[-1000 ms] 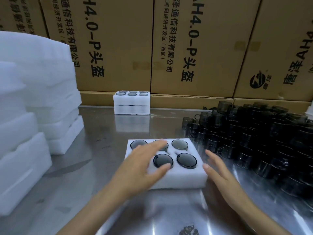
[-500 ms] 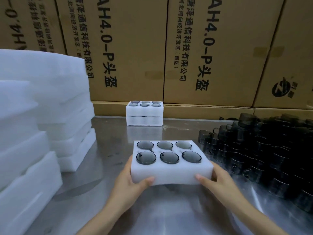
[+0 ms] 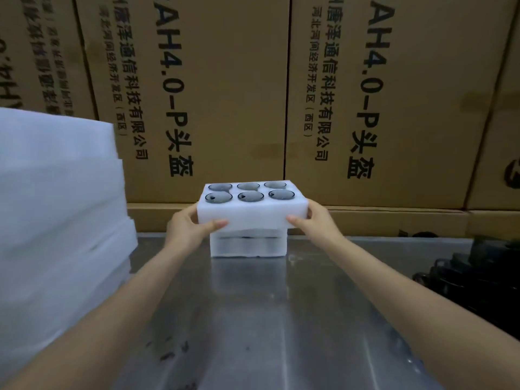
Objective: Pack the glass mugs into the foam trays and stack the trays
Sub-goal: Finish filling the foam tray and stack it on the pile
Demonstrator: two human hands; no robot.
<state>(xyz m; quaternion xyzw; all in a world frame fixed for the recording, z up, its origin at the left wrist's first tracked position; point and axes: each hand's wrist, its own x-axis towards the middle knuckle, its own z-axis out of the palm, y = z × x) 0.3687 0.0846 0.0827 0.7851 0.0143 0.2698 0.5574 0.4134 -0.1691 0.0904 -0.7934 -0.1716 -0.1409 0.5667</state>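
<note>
I am holding one full foam tray (image 3: pixel 251 218) by its two ends, so it is staying flat and the six glass mugs (image 3: pixel 250 196) are not tipping. My left hand (image 3: pixel 189 226) is gripping the left end and my right hand (image 3: pixel 313 220) is gripping the right end. I am holding it right over the two stacked trays (image 3: pixel 247 244) at the back of the worktop (image 3: pixel 253 305), so the edges are lining up.

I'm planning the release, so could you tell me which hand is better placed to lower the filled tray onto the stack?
Neither alone: the left hand and right hand grip opposite ends of the filled tray above the stack, so both should lower together.
</note>
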